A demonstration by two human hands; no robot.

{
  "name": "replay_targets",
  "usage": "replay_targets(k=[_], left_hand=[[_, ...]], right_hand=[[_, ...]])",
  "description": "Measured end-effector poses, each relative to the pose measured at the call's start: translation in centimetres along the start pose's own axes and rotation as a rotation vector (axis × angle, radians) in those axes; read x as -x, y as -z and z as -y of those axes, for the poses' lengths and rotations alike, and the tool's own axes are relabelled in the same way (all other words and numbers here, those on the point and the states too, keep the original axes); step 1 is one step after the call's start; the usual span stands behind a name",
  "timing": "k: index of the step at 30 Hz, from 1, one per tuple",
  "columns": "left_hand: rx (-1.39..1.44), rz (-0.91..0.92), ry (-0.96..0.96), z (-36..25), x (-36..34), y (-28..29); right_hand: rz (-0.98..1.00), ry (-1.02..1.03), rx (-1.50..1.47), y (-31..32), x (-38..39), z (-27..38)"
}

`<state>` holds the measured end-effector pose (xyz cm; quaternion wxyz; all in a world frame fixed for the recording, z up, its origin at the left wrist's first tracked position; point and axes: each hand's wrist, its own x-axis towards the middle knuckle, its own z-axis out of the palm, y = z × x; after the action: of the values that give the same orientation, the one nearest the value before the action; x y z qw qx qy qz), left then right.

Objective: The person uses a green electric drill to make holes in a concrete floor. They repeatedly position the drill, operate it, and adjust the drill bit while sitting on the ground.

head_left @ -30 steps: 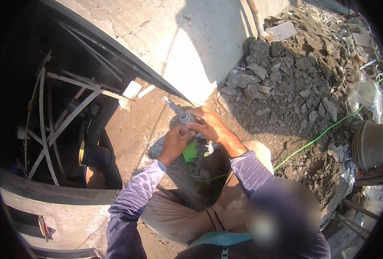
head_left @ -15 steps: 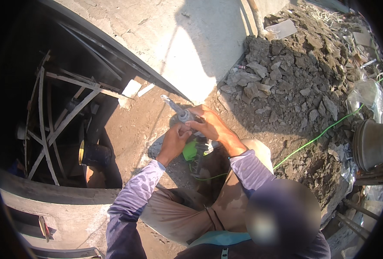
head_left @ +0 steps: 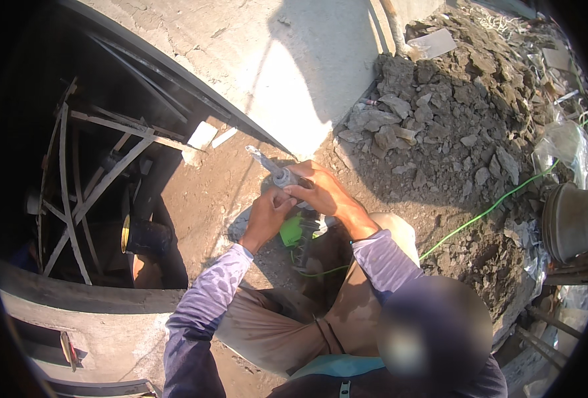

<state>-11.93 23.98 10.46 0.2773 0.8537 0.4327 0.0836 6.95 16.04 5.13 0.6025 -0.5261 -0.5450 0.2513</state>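
Observation:
A green and grey power tool [head_left: 292,231], which looks like a rotary hammer, stands between my knees. Its grey chuck [head_left: 283,177] carries a flat metal chisel bit [head_left: 262,158] that points away from me to the far left. My right hand [head_left: 319,190] wraps round the chuck from the right, thumb toward me. Close against it, my left hand [head_left: 267,213] has its fingers curled together at the near side of the chuck. What the left fingertips pinch is hidden. A dark handle [head_left: 304,244] of the tool shows below my hands.
A green cord [head_left: 483,215] runs off to the right. Broken rubble [head_left: 433,113] is heaped at the far right, with stacked pans [head_left: 568,222] nearer. On the left is a dark opening with crossed timbers [head_left: 68,179] and a dark bucket [head_left: 147,237]. A concrete slab [head_left: 241,60] lies ahead.
Almost nothing differs. My left hand has shifted very slightly at the chuck, and the right keeps its hold.

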Motion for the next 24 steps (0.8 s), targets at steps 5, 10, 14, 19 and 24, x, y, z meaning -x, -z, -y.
replay_targets(k=[5,10,14,19,24], left_hand=[[-0.015,-0.066,-0.086,1.2,0.1,-0.7],[-0.048,-0.013,-0.03,0.1,0.1,0.1],[-0.03,-0.071,-0.064,-0.3,0.4,-0.3],[-0.086,-0.015,-0.05,-0.3,0.2,0.1],[-0.099,-0.082,-0.121,0.8,0.3,-0.4]], right_hand=[[-0.011,0.007,-0.015,-0.3,0.0,-0.5],[0.008,-0.02,-0.044,-0.2,-0.1,-0.3],[-0.013,0.01,-0.025,-0.3,0.0,-0.5],[-0.016,0.026,-0.032,-0.4,-0.2,-0.8],[0.003,0.021,-0.037,-0.5,-0.3,-0.5]])
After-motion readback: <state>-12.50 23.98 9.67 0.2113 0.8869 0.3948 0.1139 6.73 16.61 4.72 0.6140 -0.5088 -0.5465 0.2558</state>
